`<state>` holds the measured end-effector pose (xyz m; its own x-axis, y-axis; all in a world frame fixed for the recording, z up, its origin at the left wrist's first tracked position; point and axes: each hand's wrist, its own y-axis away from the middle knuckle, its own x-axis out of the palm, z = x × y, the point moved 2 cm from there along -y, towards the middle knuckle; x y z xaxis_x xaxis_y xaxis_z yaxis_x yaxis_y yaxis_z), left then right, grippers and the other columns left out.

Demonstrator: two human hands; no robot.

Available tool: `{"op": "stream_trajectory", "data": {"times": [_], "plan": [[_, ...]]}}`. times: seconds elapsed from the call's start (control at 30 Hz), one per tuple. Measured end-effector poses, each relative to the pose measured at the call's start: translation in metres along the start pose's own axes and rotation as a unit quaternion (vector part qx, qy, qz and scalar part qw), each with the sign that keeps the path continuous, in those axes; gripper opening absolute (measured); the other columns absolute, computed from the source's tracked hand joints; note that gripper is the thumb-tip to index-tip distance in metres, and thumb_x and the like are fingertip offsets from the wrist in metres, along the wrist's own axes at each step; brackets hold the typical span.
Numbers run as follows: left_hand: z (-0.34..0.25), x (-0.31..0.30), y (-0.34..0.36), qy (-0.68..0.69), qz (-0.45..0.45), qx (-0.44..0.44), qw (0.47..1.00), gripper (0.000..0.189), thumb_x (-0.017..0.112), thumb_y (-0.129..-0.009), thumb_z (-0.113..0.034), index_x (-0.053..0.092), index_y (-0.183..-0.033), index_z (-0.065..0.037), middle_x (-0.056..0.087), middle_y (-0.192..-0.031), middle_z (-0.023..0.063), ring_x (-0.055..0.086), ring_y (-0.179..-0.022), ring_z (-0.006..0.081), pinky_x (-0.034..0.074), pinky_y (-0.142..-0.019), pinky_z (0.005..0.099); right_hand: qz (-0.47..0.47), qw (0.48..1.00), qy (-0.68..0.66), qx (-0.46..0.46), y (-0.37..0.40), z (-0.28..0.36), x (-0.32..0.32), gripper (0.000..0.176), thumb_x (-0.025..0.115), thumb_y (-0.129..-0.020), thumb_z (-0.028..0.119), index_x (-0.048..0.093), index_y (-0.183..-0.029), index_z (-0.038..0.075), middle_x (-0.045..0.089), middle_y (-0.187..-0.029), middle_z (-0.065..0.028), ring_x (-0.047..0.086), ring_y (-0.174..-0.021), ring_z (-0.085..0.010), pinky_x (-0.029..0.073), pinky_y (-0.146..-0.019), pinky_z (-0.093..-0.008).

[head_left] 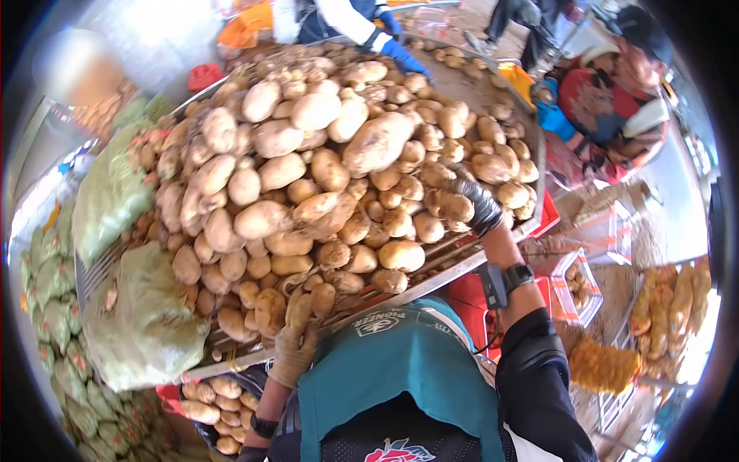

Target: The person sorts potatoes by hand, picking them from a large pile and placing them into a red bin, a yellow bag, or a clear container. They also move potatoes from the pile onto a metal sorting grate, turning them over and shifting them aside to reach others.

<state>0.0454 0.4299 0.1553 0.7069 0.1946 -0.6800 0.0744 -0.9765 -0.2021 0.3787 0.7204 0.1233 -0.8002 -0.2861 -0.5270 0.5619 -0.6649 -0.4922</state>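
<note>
Brown oval potatoes (377, 144) lie heaped on a slatted metal table (467, 91); at its near edge the person's cream-gloved left hand (295, 354) touches some, the black-gloved right hand (482, 206) others nearer the right edge.

Potatoes (329, 170) are lying heaped on the table (469, 91); two sacks (145, 319) are sitting along its left end. Below the near edge, leftward, a crate (169, 395) is holding more; rightward, a bin (566, 308) is apparently holding some too.

Two pale-green mesh bags (142, 316) sit at frame left, stacked green mesh sacks (58, 323) at lower left, an orange mesh sack (604, 364) at lower right, a person in red-patterned clothing (583, 100) at upper right
</note>
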Motion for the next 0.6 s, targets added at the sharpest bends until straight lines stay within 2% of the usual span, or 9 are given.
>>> {"op": "stream_trajectory", "data": {"times": [0.07, 0.1, 0.13, 0.17, 0.2, 0.23, 0.3, 0.37, 0.6], "plan": [[-0.005, 0.0, -0.003, 0.016, 0.011, 0.01, 1.0, 0.044, 0.059, -0.089, -0.004, 0.052, -0.132, -0.008, 0.066, -0.089, 0.0218, 0.066, -0.079, 0.0387, 0.05, -0.067, 0.0433, -0.037, 0.908, -0.398, 0.128, 0.012, 0.033, 0.004, 0.031, 0.063, -0.089, 0.013, 0.061, -0.119, 0.002, 0.062, -0.119, -0.0167, 0.064, -0.1, -0.0263, 0.055, -0.084, -0.0357], [-0.006, 0.001, -0.006, 0.023, 0.012, 0.008, 1.0, 0.048, 0.058, -0.089, -0.004, 0.05, -0.136, -0.008, 0.067, -0.096, 0.0226, 0.067, -0.086, 0.0377, 0.052, -0.072, 0.0411, -0.041, 0.635, -0.731, 0.246, 0.03, 0.031, 0.013, 0.031, 0.059, -0.092, 0.016, 0.06, -0.119, 0.0, 0.062, -0.118, -0.0174, 0.065, -0.101, -0.0266, 0.056, -0.085, -0.0352], [-0.004, 0.004, -0.015, -0.026, 0.013, 0.071, 0.997, 0.052, 0.058, -0.089, -0.003, 0.046, -0.14, -0.007, 0.06, -0.122, 0.0256, 0.062, -0.11, 0.0373, 0.049, -0.09, 0.0388, -0.109, 0.878, -0.425, 0.189, 0.056, 0.019, 0.025, 0.038, 0.056, -0.094, 0.022, 0.057, -0.122, -0.002, 0.063, -0.117, -0.0172, 0.065, -0.1, -0.0276, 0.058, -0.082, -0.0367], [-0.009, 0.003, -0.025, -0.019, 0.029, 0.084, 0.996, 0.052, 0.058, -0.089, -0.003, 0.046, -0.14, -0.007, 0.06, -0.122, 0.0256, 0.062, -0.11, 0.0373, 0.049, -0.09, 0.0388, -0.158, 0.614, -0.713, 0.299, 0.058, 0.023, 0.035, 0.045, 0.057, -0.093, 0.025, 0.053, -0.129, -0.001, 0.064, -0.117, -0.0166, 0.066, -0.101, -0.0272, 0.058, -0.08, -0.0365], [-0.019, 0.001, -0.036, -0.012, 0.073, 0.074, 0.994, 0.051, 0.058, -0.089, -0.003, 0.046, -0.139, -0.004, 0.054, -0.13, 0.0269, 0.057, -0.118, 0.0373, 0.046, -0.095, 0.0386, -0.138, 0.898, -0.352, 0.226, 0.066, 0.044, 0.038, 0.054, 0.058, -0.092, 0.029, 0.047, -0.136, 0.0, 0.062, -0.122, -0.0177, 0.065, -0.103, -0.0283, 0.058, -0.081, -0.0368], [-0.027, 0.003, -0.047, -0.005, 0.121, 0.066, 0.99, 0.05, 0.057, -0.09, -0.003, 0.046, -0.138, -0.001, 0.048, -0.138, 0.0282, 0.051, -0.127, 0.0372, 0.043, -0.101, 0.0384, -0.158, 0.663, -0.668, 0.298, 0.077, 0.041, 0.049, 0.062, 0.059, -0.092, 0.03, 0.039, -0.143, 0.002, 0.06, -0.126, -0.0169, 0.063, -0.108, -0.0288, 0.055, -0.085, -0.034], [-0.033, 0.012, -0.073, -0.075, 0.11, 0.148, 0.98, 0.048, 0.057, -0.091, -0.004, 0.046, -0.136, 0.003, 0.045, -0.14, 0.0281, 0.048, -0.129, 0.0398, 0.042, -0.102, 0.0401, -0.086, 0.878, -0.423, 0.206, 0.084, 0.079, 0.046, 0.074, 0.063, -0.088, 0.034, 0.032, -0.147, 0.002, 0.051, -0.138, -0.0182, 0.064, -0.104, -0.0277, 0.055, -0.084, -0.0373], [-0.045, 0.023, -0.097, 0.024, 0.153, 0.102, 0.983, 0.048, 0.056, -0.09, 0.0, 0.045, -0.137, 0.003, 0.044, -0.143, 0.026, 0.046, -0.13, 0.0401, 0.039, -0.106, 0.0429, -0.161, 0.655, -0.684, 0.278, 0.127, 0.095, 0.051, 0.078, 0.064, -0.085, 0.034, 0.028, -0.149, 0.01, 0.052, -0.133, -0.0163, 0.064, -0.099, -0.027, 0.058, -0.07, -0.0332], [-0.075, 0.055, -0.214, -0.126, 0.101, 0.29, 0.943, 0.055, 0.054, -0.091, -0.002, 0.037, -0.144, -0.005, 0.034, -0.149, 0.0205, 0.037, -0.136, 0.0381, 0.035, -0.112, 0.0432, -0.404, 0.638, -0.513, 0.407, 0.334, 0.104, 0.033, 0.057, 0.058, -0.09, 0.027, 0.041, -0.142, 0.011, 0.055, -0.131, -0.0171, 0.065, -0.098, -0.0309, 0.058, -0.075, -0.0434]]}}
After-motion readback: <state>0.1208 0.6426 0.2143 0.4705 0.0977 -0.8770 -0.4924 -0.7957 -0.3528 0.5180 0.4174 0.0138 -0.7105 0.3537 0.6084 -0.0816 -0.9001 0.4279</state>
